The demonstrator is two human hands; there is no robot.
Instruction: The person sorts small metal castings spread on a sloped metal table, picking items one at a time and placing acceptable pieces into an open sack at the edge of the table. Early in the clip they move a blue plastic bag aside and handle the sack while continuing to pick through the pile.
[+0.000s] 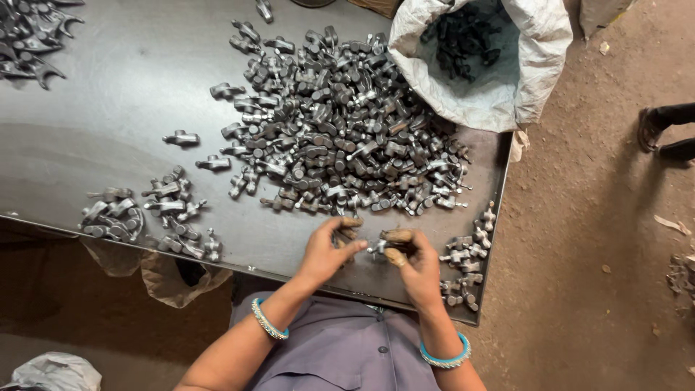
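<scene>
A big heap of small dark metal forged parts covers the middle of a grey steel table. My left hand and my right hand meet near the table's front edge, just below the heap. Together they pinch one small metal part between the fingertips. The left fingers also curl on another piece, mostly hidden. Both wrists wear blue bangles.
Smaller sorted groups of parts lie at the front left and at the right edge. An open white sack holding dark parts leans on the far right corner. Another person's feet stand on the dirt floor at right.
</scene>
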